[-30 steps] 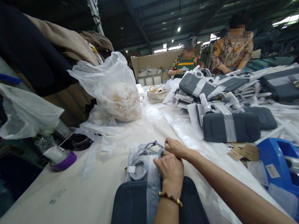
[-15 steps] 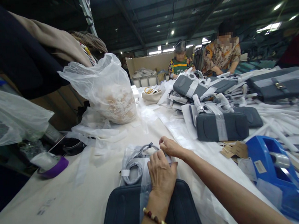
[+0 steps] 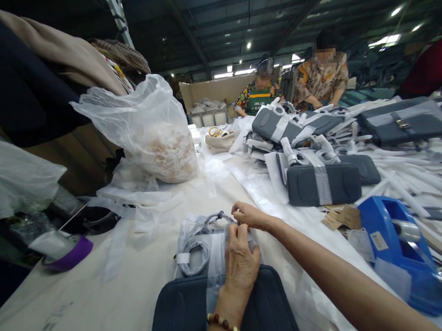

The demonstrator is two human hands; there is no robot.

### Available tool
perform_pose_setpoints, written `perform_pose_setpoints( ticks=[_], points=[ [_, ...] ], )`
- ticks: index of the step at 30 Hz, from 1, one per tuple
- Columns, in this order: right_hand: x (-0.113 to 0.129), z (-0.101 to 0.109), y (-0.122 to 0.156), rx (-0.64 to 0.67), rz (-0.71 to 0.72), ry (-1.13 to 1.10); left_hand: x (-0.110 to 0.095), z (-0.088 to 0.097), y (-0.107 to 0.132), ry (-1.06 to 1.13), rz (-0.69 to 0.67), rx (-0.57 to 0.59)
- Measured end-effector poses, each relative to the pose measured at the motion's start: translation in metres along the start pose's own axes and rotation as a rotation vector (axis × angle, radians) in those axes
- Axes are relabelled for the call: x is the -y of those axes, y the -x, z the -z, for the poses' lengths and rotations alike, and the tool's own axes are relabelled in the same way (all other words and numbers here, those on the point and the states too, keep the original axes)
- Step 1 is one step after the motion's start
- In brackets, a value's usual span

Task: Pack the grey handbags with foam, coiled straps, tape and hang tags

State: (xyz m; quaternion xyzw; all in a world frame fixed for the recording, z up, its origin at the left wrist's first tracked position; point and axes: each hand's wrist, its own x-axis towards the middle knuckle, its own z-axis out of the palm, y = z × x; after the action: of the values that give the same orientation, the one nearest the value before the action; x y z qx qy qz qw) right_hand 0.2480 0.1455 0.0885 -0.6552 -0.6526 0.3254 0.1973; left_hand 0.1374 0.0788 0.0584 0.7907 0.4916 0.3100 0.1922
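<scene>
A dark blue-grey bag (image 3: 182, 314) lies in front of me at the bottom, with a translucent wrapping strip (image 3: 214, 267) running over its middle. On its far side is a coiled strap (image 3: 192, 261) in clear wrap, held by a white band. My left hand (image 3: 240, 257), with a beaded bracelet at the wrist, is closed over the wrapped handle (image 3: 253, 238) at the bag's far edge. Just beyond it, my right hand (image 3: 249, 216) has its fingers curled together near the handle's far end; what they pinch is too small to make out.
A blue tape dispenser (image 3: 393, 244) stands at right, beside brown tags (image 3: 344, 218). Behind are piled wrapped bags (image 3: 322, 183). A full clear plastic bag (image 3: 167, 149) and a purple tape roll (image 3: 72, 254) are at left. Two people (image 3: 261, 94) work across the table.
The camera view has shifted slightly, moving the background left. My left hand's fingers have bent a little more over the handle; my right hand stays curled near its far end.
</scene>
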Motion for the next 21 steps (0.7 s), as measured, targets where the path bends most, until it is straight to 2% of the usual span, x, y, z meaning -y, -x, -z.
perform_pose_setpoints(
  ticks=[6, 21],
  points=[
    [-0.002, -0.004, -0.003, 0.0, -0.022, -0.002, -0.005, 0.005, -0.005, 0.045, 0.156, 0.074],
    [-0.001, -0.012, -0.005, -0.107, -0.076, -0.051, -0.004, 0.006, 0.0, 0.0, 0.156, 0.116]
  ],
)
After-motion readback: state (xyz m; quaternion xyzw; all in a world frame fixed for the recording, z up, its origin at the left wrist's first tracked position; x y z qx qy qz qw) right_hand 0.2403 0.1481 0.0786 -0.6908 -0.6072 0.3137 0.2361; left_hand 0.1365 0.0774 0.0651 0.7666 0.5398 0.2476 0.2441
